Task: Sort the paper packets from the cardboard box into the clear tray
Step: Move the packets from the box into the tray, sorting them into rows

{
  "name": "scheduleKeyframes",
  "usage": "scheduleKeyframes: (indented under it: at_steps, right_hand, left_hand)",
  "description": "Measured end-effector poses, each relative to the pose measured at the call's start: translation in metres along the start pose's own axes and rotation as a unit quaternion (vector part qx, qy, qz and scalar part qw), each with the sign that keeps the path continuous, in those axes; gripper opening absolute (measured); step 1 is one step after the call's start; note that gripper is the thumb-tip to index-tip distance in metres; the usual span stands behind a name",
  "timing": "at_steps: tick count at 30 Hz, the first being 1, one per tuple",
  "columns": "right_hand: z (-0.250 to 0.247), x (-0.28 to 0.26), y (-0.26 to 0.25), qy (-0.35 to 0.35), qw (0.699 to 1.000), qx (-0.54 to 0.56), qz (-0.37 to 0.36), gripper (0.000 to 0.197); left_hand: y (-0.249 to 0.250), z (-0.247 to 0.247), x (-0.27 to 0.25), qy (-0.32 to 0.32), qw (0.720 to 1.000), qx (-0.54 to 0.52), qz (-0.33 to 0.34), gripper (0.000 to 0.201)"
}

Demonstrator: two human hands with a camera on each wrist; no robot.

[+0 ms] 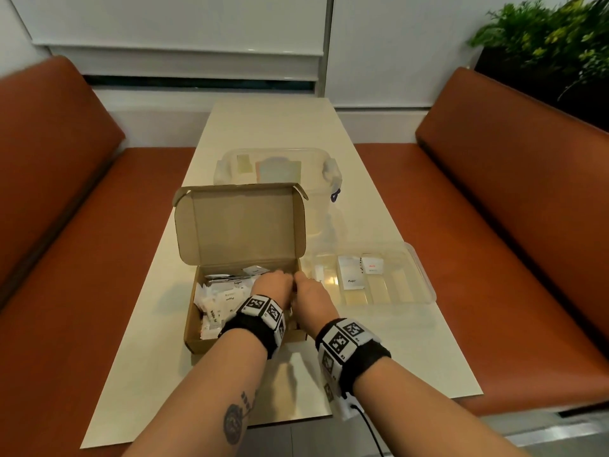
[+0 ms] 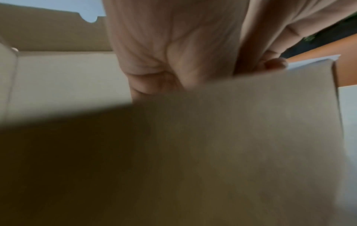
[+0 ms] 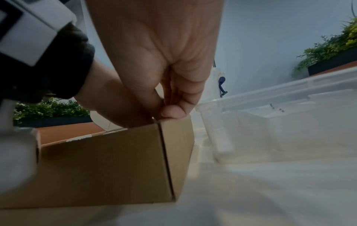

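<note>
Cardboard box: plain brown corrugated board, rectangular, lid flap standing upright at the far edge, set on a smooth pale table. Inside lies a loose heap of paper packets, small white rectangles with printed labels, some reading "Sugar" and "Pepper"; most of the print is too small to read. Clear tray: shallow transparent plastic with rounded corners and long divider slots, just beside the box on its right; two white packets lie in it, one marked "Pepper", the other with red print that cannot be read. Left hand reaches into the right part of the box, fingers curled downward; the left wrist view shows a fingertip against a pale paper edge, but blur and the box wall hide the grip, so I cannot tell whether it holds a packet. Right hand is at the box's right wall; in the right wrist view its thumb and fingers are pressed together at the top edge of the box corner, and whether a packet sits between them is hidden. Beyond the box stands a clear lidded plastic container, partly hidden by the flap, contents faint through the lid. Orange-brown padded benches flank the table.
</note>
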State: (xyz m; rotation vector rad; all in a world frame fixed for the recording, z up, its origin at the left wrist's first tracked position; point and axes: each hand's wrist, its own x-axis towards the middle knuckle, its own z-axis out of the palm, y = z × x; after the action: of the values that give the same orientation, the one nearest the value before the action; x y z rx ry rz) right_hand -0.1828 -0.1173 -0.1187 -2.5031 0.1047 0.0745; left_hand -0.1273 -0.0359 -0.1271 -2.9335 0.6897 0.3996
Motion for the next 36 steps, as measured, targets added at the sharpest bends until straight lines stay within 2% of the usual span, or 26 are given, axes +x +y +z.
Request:
scheduleKeyframes:
  at_steps: [5, 9, 11, 14, 16, 18, 21, 23, 26, 28, 32, 36]
  right_hand:
    - [0.003, -0.002, 0.002, 0.0, 1.0, -0.013, -0.001, 0.016]
    - [0.004, -0.001, 0.002, 0.003, 1.0, -0.017, 0.0, 0.022]
    - [0.003, -0.001, 0.001, 0.006, 1.0, -0.017, -0.003, 0.02]
    - [-0.003, -0.001, -0.001, 0.027, 0.999, 0.018, -0.001, 0.016]
    - [-0.008, -0.001, -0.002, 0.05, 0.997, 0.057, 0.012, 0.014]
    - [-0.012, 0.002, -0.004, 0.067, 0.992, 0.104, 0.027, 0.014]
    - [-0.016, 0.008, -0.012, 0.065, 0.979, 0.192, 0.034, 0.017]
    - [-0.018, 0.011, -0.02, 0.047, 0.966, 0.253, 0.039, 0.023]
    - [-0.018, 0.013, -0.028, 0.008, 0.958, 0.283, 0.045, 0.033]
    - [-0.017, 0.013, -0.029, -0.009, 0.957, 0.285, 0.051, 0.038]
    - [-0.019, 0.014, -0.025, -0.017, 0.94, 0.331, 0.076, 0.045]
    - [-0.021, 0.014, -0.017, -0.029, 0.928, 0.364, 0.077, 0.042]
  left_hand:
    - [-0.003, -0.005, -0.005, 0.021, 0.999, -0.015, -0.038, 0.026]
    - [-0.009, -0.019, -0.011, 0.052, 0.988, -0.114, -0.085, 0.022]
    - [-0.014, -0.027, -0.018, 0.096, 0.97, -0.194, -0.109, 0.024]
    - [-0.025, -0.035, -0.029, 0.169, 0.928, -0.308, -0.123, 0.023]
    - [-0.037, -0.036, -0.036, 0.207, 0.891, -0.377, -0.143, 0.019]
    - [-0.047, -0.033, -0.04, 0.237, 0.833, -0.469, -0.171, 0.015]
    - [-0.052, -0.029, -0.046, 0.244, 0.695, -0.649, -0.194, 0.013]
    - [-0.05, -0.027, -0.05, 0.24, 0.611, -0.73, -0.189, 0.019]
    - [-0.043, -0.026, -0.051, 0.237, 0.524, -0.799, -0.177, 0.023]
    - [-0.039, -0.026, -0.051, 0.236, 0.493, -0.821, -0.166, 0.015]
    - [-0.032, -0.025, -0.048, 0.232, 0.469, -0.838, -0.157, 0.015]
    - [-0.026, -0.022, -0.045, 0.225, 0.44, -0.854, -0.162, 0.016]
